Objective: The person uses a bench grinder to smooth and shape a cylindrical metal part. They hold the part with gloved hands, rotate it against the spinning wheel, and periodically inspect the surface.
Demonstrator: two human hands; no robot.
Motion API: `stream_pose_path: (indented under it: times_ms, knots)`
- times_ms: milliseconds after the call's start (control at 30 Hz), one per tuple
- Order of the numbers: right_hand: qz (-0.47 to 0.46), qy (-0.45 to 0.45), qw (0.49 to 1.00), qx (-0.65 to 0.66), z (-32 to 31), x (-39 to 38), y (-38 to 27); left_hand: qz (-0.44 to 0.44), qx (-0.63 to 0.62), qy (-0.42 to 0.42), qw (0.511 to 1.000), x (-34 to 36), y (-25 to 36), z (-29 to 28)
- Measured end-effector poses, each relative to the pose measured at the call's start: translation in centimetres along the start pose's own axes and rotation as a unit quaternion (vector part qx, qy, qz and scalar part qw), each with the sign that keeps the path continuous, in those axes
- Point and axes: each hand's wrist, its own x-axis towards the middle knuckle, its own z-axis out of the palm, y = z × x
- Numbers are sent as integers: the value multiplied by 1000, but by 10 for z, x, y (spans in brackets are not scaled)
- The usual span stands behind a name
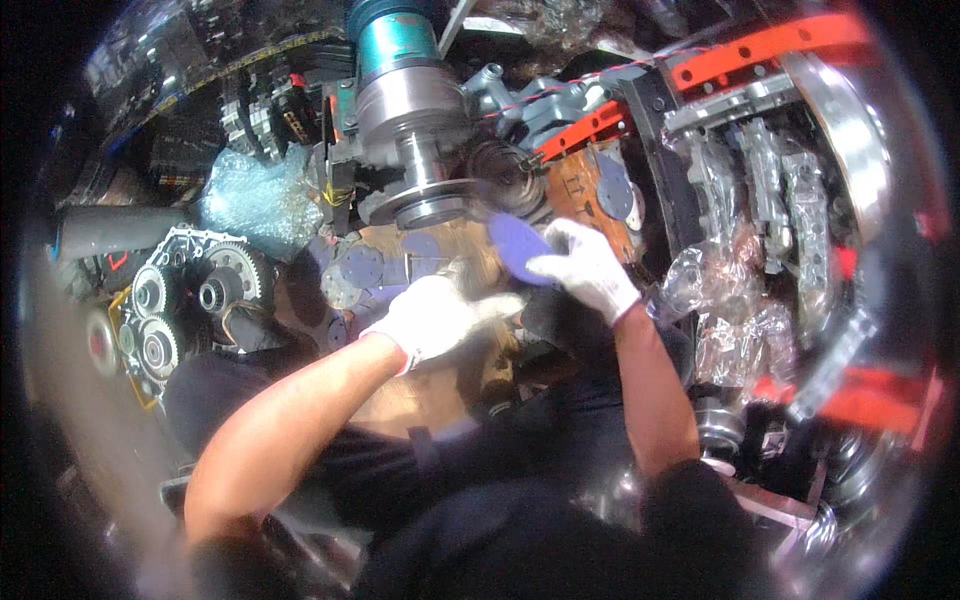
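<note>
My right hand (588,268), in a white glove, pinches the edge of a round purple sanding disc (517,246), which is tilted and slightly blurred. To its left, my left hand (435,315) is gloved too, with fingers apart and nothing visible in them; the fingertips are smeared. Under both hands lies brown cardboard (440,385). Several more discs rest there, one a grey-purple disc with holes (354,273) left of my left hand. A metal shaft with a round flange (425,205) stands just beyond the hands, below a teal cylinder (398,42).
At the left is a housing with several gears (232,280), with a bubble-wrapped bundle (255,200) behind. A red perforated rail (700,65) crosses the far right. Plastic-wrapped metal parts (745,260) fill the right side. An orange-brown box (590,205) holds further discs.
</note>
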Motion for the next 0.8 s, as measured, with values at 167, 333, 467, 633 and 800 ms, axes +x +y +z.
stream_pose_path:
  times_ms: [167, 333, 467, 633, 800]
  knots:
    - [-40, -129, 988, 74, 29, -20, -10, 22, -184, 48, 981, -9, -7, 10]
    - [-83, -243, 953, 159, 26, -5, -8, 13, -303, -15, 953, -6, -22, 7]
    - [-60, -292, 923, 242, 25, -2, -11, -2, -301, 4, 954, 4, -31, 6]
    - [-26, -290, 907, 305, 24, -2, -10, 14, -418, -52, 907, 3, -32, 0]
    - [-138, -281, 935, 169, 20, 2, -11, 10, -447, -86, 890, -3, -27, -2]
